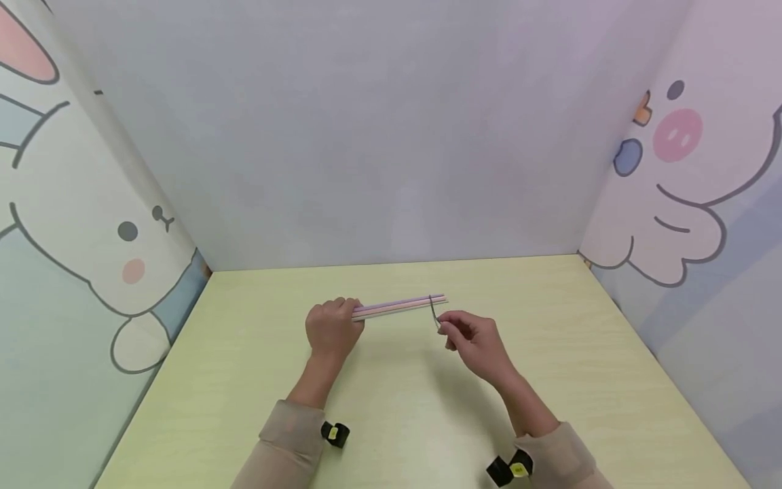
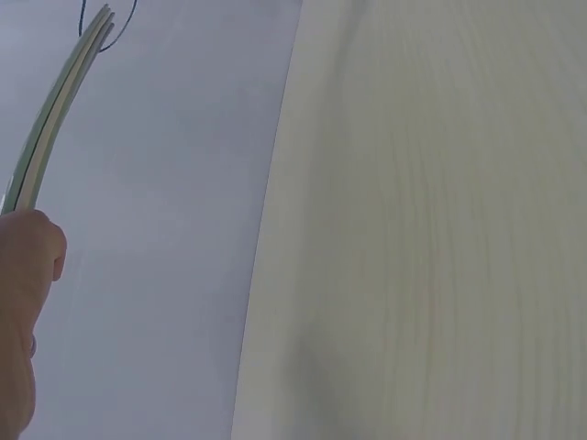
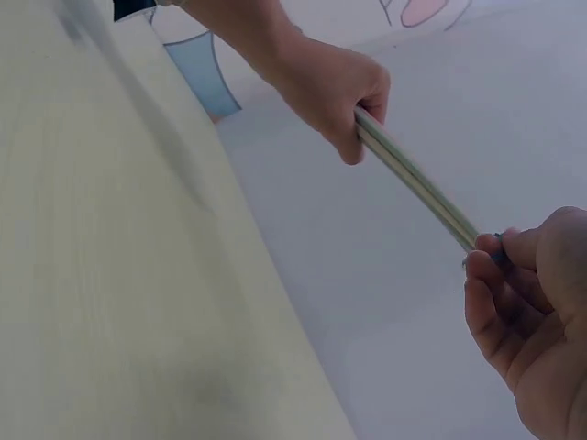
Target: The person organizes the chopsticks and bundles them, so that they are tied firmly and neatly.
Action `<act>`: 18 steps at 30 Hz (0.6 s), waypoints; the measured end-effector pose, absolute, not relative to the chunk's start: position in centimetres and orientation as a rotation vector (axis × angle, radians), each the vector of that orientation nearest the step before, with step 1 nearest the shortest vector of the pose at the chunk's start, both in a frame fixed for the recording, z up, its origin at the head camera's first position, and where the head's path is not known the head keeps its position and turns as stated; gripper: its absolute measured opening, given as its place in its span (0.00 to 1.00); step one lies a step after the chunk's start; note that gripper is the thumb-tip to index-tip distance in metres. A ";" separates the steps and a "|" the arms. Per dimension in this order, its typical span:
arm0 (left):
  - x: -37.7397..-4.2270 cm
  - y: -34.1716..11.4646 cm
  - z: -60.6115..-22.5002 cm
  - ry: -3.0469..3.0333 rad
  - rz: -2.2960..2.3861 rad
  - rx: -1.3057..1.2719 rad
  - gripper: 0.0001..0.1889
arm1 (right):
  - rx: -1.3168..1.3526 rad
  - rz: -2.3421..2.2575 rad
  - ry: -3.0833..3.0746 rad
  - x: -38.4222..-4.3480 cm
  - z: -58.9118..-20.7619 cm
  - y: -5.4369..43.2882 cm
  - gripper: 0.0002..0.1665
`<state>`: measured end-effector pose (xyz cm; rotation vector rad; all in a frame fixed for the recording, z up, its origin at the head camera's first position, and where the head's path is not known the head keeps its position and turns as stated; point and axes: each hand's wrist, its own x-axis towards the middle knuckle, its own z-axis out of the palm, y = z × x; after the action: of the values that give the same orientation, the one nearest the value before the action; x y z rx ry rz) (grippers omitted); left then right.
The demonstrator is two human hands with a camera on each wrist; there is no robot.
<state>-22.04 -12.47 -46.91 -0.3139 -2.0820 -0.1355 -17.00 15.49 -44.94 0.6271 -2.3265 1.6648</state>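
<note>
My left hand [image 1: 332,329] grips a bundle of thin pastel sticks [image 1: 398,307], lilac, pink and pale green, by one end. The bundle points right and stays above the table. Near its far end, a thin dark loop of cord or elastic [image 1: 433,311] passes around the sticks. My right hand [image 1: 479,345] pinches the lower part of that loop between thumb and fingers, drawing it down from the bundle. In the left wrist view the sticks [image 2: 60,110] rise from the fist, with the loop at their tip. Fingers partly hide the loop in the right wrist view.
A pale yellow wood-grain table [image 1: 244,380] lies beneath both hands. A plain grey-white wall [image 1: 391,136] stands behind it. Side panels with cartoon animals [image 1: 690,156] border the table left and right. Small black devices [image 1: 335,435] sit on the wrists.
</note>
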 end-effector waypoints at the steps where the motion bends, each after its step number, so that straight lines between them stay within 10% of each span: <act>1: -22.1 -12.5 -46.9 -2.064 -0.144 -0.303 0.02 | 0.631 1.698 -2.344 -16.9 -45.1 15.4 0.06; 18: -21.9 -12.4 -47.0 -2.107 -0.150 -0.225 0.16 | 1.308 1.057 -2.142 -16.7 -47.5 13.6 0.16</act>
<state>-21.95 -12.42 -46.96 -0.2254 -2.1066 -0.1504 -16.74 13.64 -47.46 1.3085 -2.1423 1.0571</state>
